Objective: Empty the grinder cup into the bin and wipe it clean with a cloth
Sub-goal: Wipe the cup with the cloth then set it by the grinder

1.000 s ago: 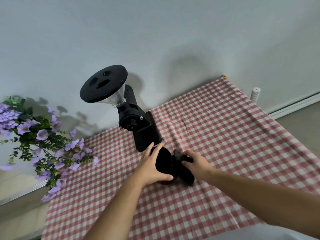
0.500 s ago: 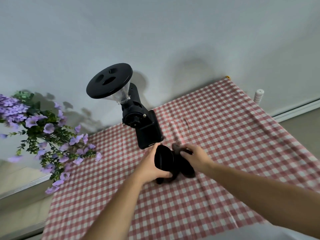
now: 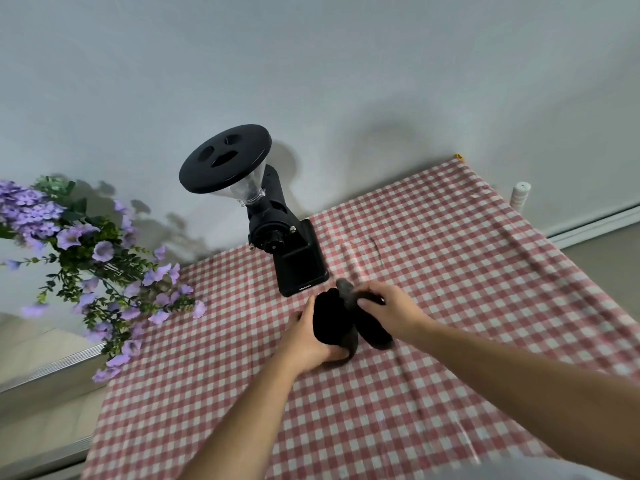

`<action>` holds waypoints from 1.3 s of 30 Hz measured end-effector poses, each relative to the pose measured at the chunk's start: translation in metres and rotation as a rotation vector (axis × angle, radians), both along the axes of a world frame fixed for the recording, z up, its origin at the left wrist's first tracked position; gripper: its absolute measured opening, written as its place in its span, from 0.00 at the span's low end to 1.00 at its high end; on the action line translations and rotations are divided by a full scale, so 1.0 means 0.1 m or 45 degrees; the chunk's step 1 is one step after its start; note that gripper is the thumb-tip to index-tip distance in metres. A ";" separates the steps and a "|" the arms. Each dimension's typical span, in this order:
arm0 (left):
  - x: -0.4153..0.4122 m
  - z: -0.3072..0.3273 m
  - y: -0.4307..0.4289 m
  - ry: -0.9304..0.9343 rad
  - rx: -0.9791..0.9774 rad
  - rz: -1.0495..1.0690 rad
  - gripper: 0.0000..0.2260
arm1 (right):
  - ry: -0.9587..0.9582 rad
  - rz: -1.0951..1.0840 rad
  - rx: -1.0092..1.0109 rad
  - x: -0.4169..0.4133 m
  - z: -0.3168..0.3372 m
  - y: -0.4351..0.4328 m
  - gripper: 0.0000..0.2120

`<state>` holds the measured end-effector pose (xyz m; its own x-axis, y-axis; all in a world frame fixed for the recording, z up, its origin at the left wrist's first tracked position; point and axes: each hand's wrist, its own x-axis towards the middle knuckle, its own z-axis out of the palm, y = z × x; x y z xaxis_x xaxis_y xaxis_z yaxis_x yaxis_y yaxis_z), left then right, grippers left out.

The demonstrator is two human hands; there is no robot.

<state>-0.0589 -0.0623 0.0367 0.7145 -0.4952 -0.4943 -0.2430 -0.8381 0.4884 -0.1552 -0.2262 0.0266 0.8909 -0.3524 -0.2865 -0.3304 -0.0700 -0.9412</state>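
My left hand (image 3: 306,336) grips the black grinder cup (image 3: 329,320) from its left side, holding it just above the checked tablecloth (image 3: 450,271). My right hand (image 3: 389,311) presses a dark grey cloth (image 3: 375,329) against the cup's right side; a corner of the cloth pokes up above the fingers. The cup's inside is hidden. The black coffee grinder (image 3: 277,237) with its clear hopper and round black lid stands just behind the hands. No bin is in view.
A bunch of purple flowers (image 3: 86,258) with green leaves spreads over the table's left edge. A white wall rises directly behind the grinder. A small white cylinder (image 3: 520,195) stands off the table's far right corner, by the floor.
The view has shifted, so everything sits slightly lower and to the right. Both hands stay on the cup and cloth, with the cloth worked a little around the cup.
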 end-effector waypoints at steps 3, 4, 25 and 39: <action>0.14 0.10 0.10 0.068 0.053 -0.228 0.57 | -0.055 -0.061 0.051 0.01 0.06 0.07 0.09; 0.16 0.13 0.14 0.086 0.044 -0.285 0.57 | -0.011 -0.083 0.084 -0.05 0.01 0.16 0.10; 0.07 0.25 0.04 -0.137 0.189 -0.359 0.42 | 0.146 -0.166 0.108 -0.19 -0.21 0.25 0.08; -0.17 0.06 -0.11 -0.281 0.357 0.060 0.41 | 0.196 -0.147 0.090 -0.22 -0.15 0.21 0.08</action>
